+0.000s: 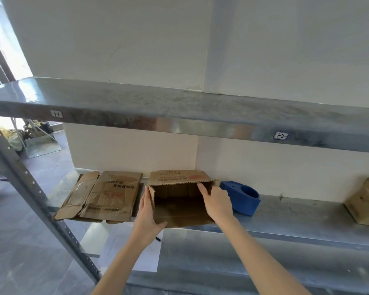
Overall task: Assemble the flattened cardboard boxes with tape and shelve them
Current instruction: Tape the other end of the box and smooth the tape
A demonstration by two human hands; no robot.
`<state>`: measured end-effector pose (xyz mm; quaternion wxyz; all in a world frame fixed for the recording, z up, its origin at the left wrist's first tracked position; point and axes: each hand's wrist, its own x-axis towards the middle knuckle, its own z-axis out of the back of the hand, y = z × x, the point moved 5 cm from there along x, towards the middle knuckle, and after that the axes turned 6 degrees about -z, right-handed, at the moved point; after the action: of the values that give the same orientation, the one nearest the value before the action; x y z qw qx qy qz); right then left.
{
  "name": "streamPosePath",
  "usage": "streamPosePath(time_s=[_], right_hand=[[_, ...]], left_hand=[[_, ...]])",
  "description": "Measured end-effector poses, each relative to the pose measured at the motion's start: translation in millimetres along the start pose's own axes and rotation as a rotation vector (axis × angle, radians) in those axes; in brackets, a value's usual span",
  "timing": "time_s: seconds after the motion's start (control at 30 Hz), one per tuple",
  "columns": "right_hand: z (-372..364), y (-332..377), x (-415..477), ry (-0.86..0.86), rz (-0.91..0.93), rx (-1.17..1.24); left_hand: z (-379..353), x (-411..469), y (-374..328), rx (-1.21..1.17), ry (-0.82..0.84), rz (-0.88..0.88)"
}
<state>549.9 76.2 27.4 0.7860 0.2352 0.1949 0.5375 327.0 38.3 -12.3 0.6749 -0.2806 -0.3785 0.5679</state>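
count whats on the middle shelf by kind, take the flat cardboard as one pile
set-up boxes: 2, the open box and the far-right box
flat pile: 1
tape dispenser: 1
total: 4

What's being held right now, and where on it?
The opened cardboard box: left hand holds its left wall, right hand its right wall, at the open end.
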Motion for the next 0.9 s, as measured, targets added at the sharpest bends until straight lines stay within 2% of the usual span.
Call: streamPosePath(time_s=[0.2,0.3,0.37,0.47,0.53,0.77,0.9], right_hand=[[4.2,5.8,2.3,-0.009,0.027,-0.003],[5.1,1.7,2.9,0.052,0.063,0.031],[5.0,-4.2,3.1,0.174,0.067,0.185],[12.6,-7.6,1.9,0.335,-0.016,0.597],[16.8,-6.5,2.5,0.365,-0.036,0.683],[11.4,-10.8,-2.1,0.399,0.009,0.694],[4.9,-20.4,-4.3,0.401,0.087,0.552]], left_hand=[[1.3,-2.6,4.0,-0.013,0.006,-0.004],[3.1,-3.6,6.5,-0.057,0.025,-0.019],[9.1,-1.9,8.3,-0.109,0.015,-0.019],[23.6,4.9,9.4,-0.231,-0.017,0.043],[30.6,11.2,8.5,-0.309,-0.015,0.071],[28.6,21.7,2.2,-0.334,0.045,0.066],[26.8,21.7,10.9,-0.284,0.019,0.082]])
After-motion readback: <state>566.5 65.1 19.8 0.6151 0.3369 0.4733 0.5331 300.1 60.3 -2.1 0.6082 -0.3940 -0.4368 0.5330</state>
